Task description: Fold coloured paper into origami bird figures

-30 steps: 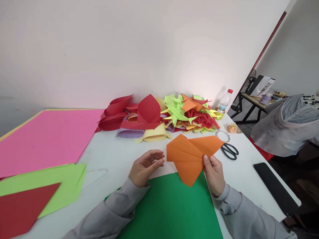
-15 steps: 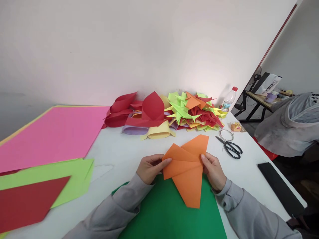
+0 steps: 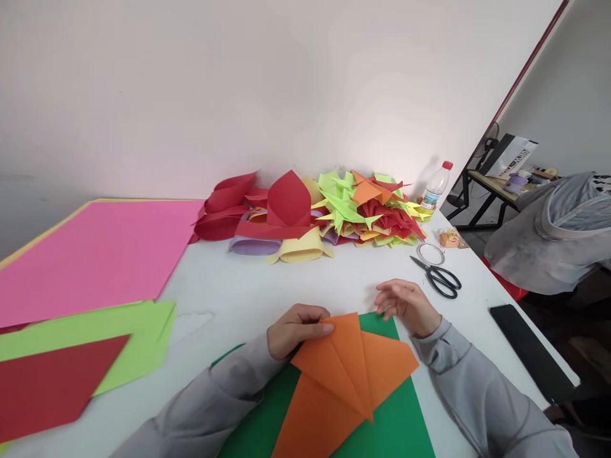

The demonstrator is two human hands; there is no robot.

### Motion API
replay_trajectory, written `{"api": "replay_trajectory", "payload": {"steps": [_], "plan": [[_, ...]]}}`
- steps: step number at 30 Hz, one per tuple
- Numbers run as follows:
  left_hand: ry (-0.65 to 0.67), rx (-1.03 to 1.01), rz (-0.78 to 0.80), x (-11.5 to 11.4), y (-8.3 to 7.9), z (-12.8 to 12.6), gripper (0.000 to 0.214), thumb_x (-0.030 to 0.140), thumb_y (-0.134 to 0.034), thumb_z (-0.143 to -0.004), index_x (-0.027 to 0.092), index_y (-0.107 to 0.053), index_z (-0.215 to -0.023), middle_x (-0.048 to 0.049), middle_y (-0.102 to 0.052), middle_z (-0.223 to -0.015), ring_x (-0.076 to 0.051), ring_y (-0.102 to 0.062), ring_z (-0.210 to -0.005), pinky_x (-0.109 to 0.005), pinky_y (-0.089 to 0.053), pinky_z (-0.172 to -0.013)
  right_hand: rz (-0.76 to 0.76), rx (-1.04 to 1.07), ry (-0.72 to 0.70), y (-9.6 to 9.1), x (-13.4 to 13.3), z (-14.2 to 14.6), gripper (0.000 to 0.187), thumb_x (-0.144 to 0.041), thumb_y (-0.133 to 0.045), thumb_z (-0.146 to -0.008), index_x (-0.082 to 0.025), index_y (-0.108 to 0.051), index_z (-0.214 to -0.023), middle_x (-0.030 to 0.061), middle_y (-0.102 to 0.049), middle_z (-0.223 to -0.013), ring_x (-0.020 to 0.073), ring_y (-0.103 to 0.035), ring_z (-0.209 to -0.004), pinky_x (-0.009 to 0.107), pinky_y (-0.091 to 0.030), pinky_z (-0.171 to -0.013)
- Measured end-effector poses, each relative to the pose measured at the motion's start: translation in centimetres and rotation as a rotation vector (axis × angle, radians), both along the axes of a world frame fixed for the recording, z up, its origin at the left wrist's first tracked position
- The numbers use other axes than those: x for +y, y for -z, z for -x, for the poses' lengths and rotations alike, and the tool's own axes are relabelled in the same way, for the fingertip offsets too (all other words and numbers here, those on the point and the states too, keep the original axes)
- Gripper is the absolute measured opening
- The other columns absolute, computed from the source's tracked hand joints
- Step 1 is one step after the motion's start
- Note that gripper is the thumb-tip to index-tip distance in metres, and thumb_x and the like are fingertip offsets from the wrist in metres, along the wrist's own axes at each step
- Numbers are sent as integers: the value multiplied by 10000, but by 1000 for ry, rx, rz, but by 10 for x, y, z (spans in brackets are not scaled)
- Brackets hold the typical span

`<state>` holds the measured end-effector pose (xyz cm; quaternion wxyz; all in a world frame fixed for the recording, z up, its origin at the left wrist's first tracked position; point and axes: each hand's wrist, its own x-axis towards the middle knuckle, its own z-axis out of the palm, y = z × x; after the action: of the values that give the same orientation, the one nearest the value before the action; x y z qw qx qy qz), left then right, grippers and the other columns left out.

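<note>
Between thumb and fingers, my left hand [image 3: 300, 329] pinches the upper left edge of a folded orange paper [image 3: 344, 375]. Pleats fan out across the paper, and wide points spread to the right and lower left. Below it lies a green paper sheet [image 3: 401, 420] on the white table. My right hand [image 3: 409, 305] is off the paper, above its right side, with fingers loosely bent and apart and nothing in them. Black-handled scissors [image 3: 442, 280] lie to the right of that hand, beside a roll of tape [image 3: 430, 254].
Folded paper shapes [image 3: 344, 216] are heaped along the wall, with a plastic bottle [image 3: 434, 187] beside them. Pink sheets [image 3: 105, 254], green paper [image 3: 143, 356] and dark red paper [image 3: 62, 385] lie left. A black phone-like slab [image 3: 529, 353] rests right. A person in grey [image 3: 554, 235] sits beyond.
My right hand has let go of the orange paper and lifted away from it. The paper has turned and come nearer to me, still in my left hand.
</note>
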<state>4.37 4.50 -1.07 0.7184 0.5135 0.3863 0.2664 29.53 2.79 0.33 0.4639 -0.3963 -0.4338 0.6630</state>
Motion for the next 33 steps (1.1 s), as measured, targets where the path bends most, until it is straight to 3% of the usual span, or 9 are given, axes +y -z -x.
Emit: {"api": "replay_trajectory", "payload": {"steps": [4, 8, 11, 16, 21, 24, 30, 33], "plan": [[102, 31, -78, -14, 0, -13, 426, 518, -726, -574, 175, -499, -463, 45, -401, -474, -93, -344, -464, -245, -242, -467, -19, -223, -284, 0, -10, 9, 409, -480, -763, -680, -150, -687, -908, 20, -665, -703, 120, -594, -557, 224, -451, -490], [139, 73, -224, -23, 2, -23, 459, 563, -681, -628, 174, -499, -465, 55, -324, -486, -87, -290, -476, -245, -197, -466, -99, -399, -387, 1, -22, 22, 384, -518, -733, -688, -145, -642, -679, -73, -444, -490, 49, -331, -438, 196, -238, -409], [100, 88, -312, -23, 4, -26, 441, 566, -619, -695, 171, -553, -510, 43, -352, -508, -101, -309, -504, -252, -209, -490, -144, -467, -344, 2, -24, 25, 424, -542, -696, -709, -158, -566, -588, -87, -361, -467, 49, -267, -449, 202, -196, -411], [107, 115, -393, -17, 7, -26, 477, 546, -613, -708, 178, -500, -426, 35, -345, -484, -103, -306, -499, -248, -232, -480, -145, -459, -328, 5, -23, 26, 461, -581, -680, -698, -161, -545, -566, -69, -412, -485, 64, -329, -474, 199, -256, -426], [22, 102, -249, -12, 6, -20, 368, 514, -672, -678, 157, -677, -588, 2, -535, -512, -122, -441, -490, -237, -323, -452, -130, -459, -193, 6, -20, 24, 437, -568, -695, -696, -154, -594, -599, -52, -462, -509, 70, -359, -481, 208, -274, -442], [-44, 104, -152, -8, 3, -17, 344, 495, -742, -598, 156, -685, -607, 1, -571, -485, -116, -457, -406, -236, -350, -392, -102, -430, -81, 6, -16, 22, 422, -565, -701, -694, -156, -621, -635, -36, -512, -544, 81, -399, -500, 215, -306, -464], [-171, 112, -178, -3, -3, -15, 290, 430, -779, -564, 150, -713, -599, -10, -615, -478, -104, -473, -399, -222, -363, -391, -69, -432, -37, 5, -14, 21, 428, -577, -699, -692, -153, -642, -668, -36, -529, -547, 87, -416, -506, 220, -342, -479], [-172, 71, -136, 0, -4, -14, 292, 418, -805, -533, 157, -735, -644, -34, -682, -563, -145, -564, -487, -245, -444, -455, -82, -450, 13, 6, -14, 21, 441, -593, -680, -705, -153, -661, -711, -17, -571, -606, 104, -462, -552, 233, -374, -515]]}}
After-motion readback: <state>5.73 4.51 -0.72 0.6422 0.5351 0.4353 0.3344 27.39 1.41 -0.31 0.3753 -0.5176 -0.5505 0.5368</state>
